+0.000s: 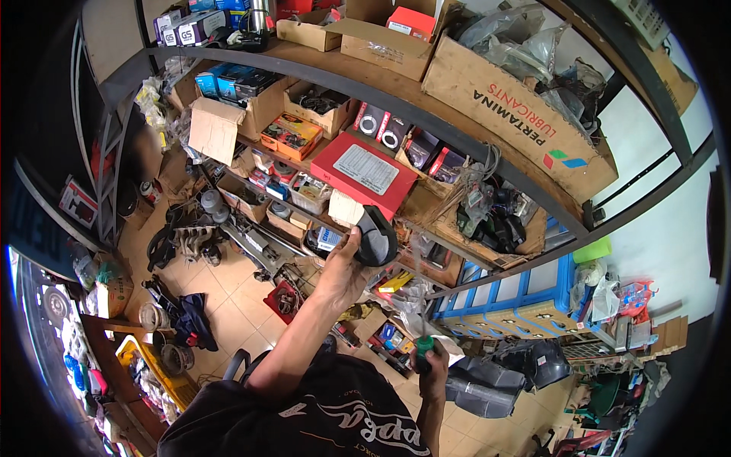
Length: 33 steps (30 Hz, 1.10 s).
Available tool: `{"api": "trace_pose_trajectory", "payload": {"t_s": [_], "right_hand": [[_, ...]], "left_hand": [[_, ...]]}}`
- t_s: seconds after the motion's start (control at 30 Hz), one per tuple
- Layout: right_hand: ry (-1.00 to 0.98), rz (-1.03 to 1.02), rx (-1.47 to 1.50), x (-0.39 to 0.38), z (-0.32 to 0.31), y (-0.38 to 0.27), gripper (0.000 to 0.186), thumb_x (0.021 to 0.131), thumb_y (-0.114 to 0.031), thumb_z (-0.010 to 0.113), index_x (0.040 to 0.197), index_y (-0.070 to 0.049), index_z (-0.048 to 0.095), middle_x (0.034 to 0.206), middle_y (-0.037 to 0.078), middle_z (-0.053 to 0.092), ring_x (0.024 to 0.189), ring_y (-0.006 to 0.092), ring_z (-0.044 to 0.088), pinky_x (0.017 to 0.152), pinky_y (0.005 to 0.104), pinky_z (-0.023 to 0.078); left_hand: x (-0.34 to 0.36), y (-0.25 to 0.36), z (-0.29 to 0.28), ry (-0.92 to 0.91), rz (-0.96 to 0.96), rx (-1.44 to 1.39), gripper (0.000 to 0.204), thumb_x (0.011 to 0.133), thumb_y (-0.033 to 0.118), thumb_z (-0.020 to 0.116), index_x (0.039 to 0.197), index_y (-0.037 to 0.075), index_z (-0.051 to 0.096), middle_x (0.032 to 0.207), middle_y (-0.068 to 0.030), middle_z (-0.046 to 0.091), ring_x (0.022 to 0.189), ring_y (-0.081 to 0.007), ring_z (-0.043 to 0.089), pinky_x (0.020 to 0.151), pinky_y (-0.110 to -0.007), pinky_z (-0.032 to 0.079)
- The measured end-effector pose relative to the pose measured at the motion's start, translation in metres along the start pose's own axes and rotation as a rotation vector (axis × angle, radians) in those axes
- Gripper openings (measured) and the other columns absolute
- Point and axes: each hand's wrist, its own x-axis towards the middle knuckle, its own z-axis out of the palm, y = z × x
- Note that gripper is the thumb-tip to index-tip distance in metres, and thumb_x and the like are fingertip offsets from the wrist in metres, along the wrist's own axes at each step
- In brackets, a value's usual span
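Observation:
My left hand (340,268) is raised in front of the shelves, its fingers closed on a black rounded part (378,238) with a grey flat face. What kind of part it is does not show. Lower and to the right, my right hand (434,371) is wrapped round the green handle of a screwdriver (422,346). Its long thin shaft points up, blurred toward the tip, to the right of the black part and apart from it. Beyond the part lies a flat red box (365,174) with a pale label.
Metal-framed shelves hold cardboard boxes (518,107) and an orange box (292,135). A bin of dark loose parts (495,221) stands right of the red box. Blue-framed drawers (502,301) are at right. Metal parts (199,242) and a red tray (284,300) lie on the tiled floor.

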Motion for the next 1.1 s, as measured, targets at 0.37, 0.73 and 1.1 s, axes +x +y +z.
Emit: {"api": "trace_pose_trajectory", "payload": {"t_s": [0.37, 0.73, 1.1], "right_hand": [[-0.283, -0.187, 0.510, -0.009, -0.020, 0.014, 0.049, 0.094, -0.050, 0.045, 0.110, -0.004, 0.050, 0.067, 0.006, 0.048, 0.054, 0.0184, 0.044, 0.054, 0.0349, 0.037], [0.109, -0.175, -0.028, 0.006, 0.014, -0.036, 0.020, 0.081, -0.008, 0.058, 0.099, -0.004, 0.050, 0.079, 0.009, 0.054, 0.069, 0.0187, 0.054, 0.063, 0.0313, 0.047], [0.253, -0.143, -0.116, -0.003, 0.028, -0.016, 0.052, 0.080, -0.009, 0.073, 0.123, -0.003, 0.045, 0.074, 0.003, 0.056, 0.052, 0.0108, 0.051, 0.046, 0.0248, 0.043]], "left_hand": [[-0.008, 0.010, 0.012, -0.061, -0.144, -0.181, 0.047, 0.100, 0.042, 0.040, 0.127, 0.004, 0.046, 0.122, -0.0158, 0.057, 0.114, -0.0306, 0.057, 0.096, -0.048, 0.051], [-0.026, -0.053, 0.004, -0.059, -0.467, 0.208, 0.042, 0.095, 0.035, 0.056, 0.124, 0.005, 0.053, 0.109, -0.0085, 0.065, 0.093, -0.0171, 0.067, 0.078, -0.034, 0.057], [-0.029, -0.070, -0.003, -0.080, -0.587, 0.327, 0.039, 0.095, 0.032, 0.057, 0.124, 0.005, 0.053, 0.109, -0.0049, 0.066, 0.092, -0.0138, 0.066, 0.079, -0.031, 0.057]]}}
